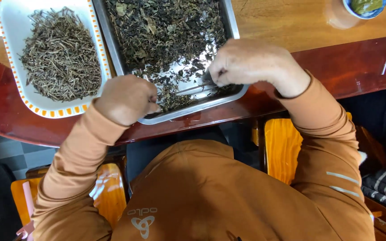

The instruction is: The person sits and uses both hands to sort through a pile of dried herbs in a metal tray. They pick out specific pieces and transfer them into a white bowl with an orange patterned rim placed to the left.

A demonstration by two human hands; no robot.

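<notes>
Leaning over the table (291, 27) in an orange-brown long-sleeved top, the person is working with both hands at the near rim of a metal tray (193, 109), which is serving here as the landmark. The left hand (128, 99) is curling into a loose fist at the tray's near left corner, thumb and fingertips pressing together just over the rim; whether anything is pinched between them is too small to tell. The right hand (251, 62) is hovering over the tray's near right part, fingers bunching together and pinching the end of a thin pale stick or pair of tweezers (193, 88) that is lying across the tray's bare bottom; which of the two it is cannot be told. Dark dried leaves (166, 31) are filling most of the tray, thinning toward the near edge between the two hands, where shiny metal is showing through. Just left of the tray, a white rectangular dish (12, 18) with an orange dotted border is sitting on the table, holding a heap of thin brownish stems (61, 56). Far to the right of the tray, at the far edge of the table, a small blue-rimmed bowl (365, 6) is holding something greenish. Below the tray, orange wooden chair seats (282, 147) are showing beside the person's body.
</notes>
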